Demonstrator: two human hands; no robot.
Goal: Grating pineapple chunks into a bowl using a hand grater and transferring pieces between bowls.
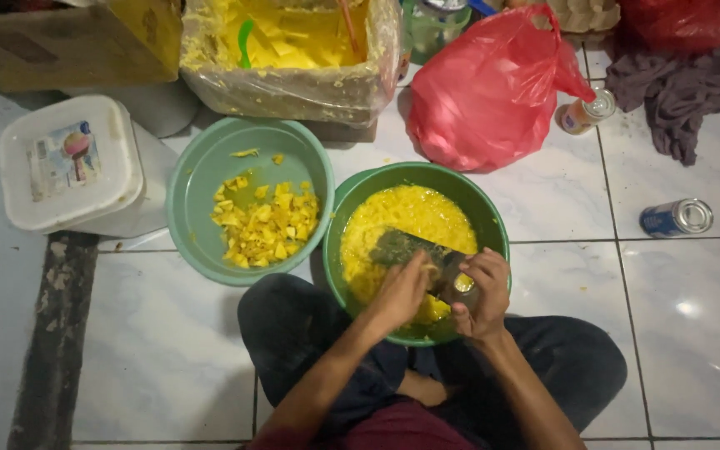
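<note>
A green bowl [493, 225] of finely grated yellow pulp sits on the tiled floor between my knees. A flat metal grater [406, 247] slants across it. My right hand [481, 292] grips the grater's near end at the bowl's rim. My left hand [402, 290] presses a small yellow piece, mostly hidden under the fingers, against the grater. To the left stands a second green bowl [197, 183] holding several yellow chunks [264, 225].
A plastic-lined box of yellow pieces [293, 50] stands behind the bowls. A white lidded tub [68, 162] is at left, a red plastic bag [493, 92] at back right, a tin can [677, 218] and a small bottle [585, 112] on the right tiles, a dark cloth [685, 83] beyond.
</note>
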